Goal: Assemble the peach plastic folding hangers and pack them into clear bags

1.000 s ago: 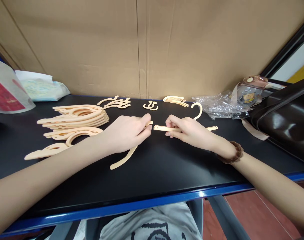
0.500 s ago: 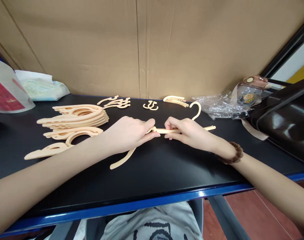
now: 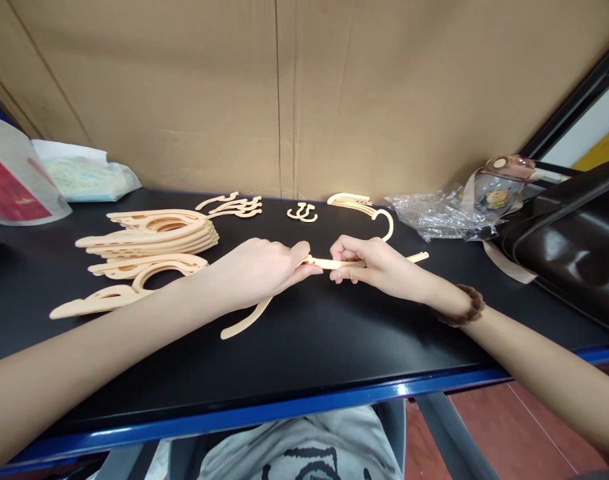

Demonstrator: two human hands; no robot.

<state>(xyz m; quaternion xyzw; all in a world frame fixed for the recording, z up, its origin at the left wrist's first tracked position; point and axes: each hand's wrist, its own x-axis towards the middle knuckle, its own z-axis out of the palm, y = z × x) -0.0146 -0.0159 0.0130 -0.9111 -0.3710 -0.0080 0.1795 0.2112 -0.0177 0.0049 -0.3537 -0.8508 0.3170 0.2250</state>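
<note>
Over the middle of the black table [image 3: 304, 347], both hands are closed on a cream plastic clothes hanger [image 3: 328, 264]. My left hand [image 3: 264, 270] pinches one end of the bar between thumb and fingers. A short way to the right, my right hand [image 3: 371, 263] grips the same bar. Its slim end sticks out past the right hand, and a curved hook [image 3: 387, 227] rises behind that hand. A curved cream arm [image 3: 247, 321] juts out below the left hand; whether it joins the held bar is hidden.
Stacked hanger pieces [image 3: 159, 233] lie at left, partly behind the left forearm. Along the back are loose hooks [image 3: 239, 207], two small hooks [image 3: 303, 213] and thin strips [image 3: 351, 200]. Crumpled clear plastic [image 3: 434, 215] and a dark bag [image 3: 574, 247] sit at right; a tissue pack [image 3: 91, 175] at back left.
The hook behind my right hand has shifted slightly left and tilted, and the bar's right end has drawn in a little. Both hands keep their grip in nearly the same place.
</note>
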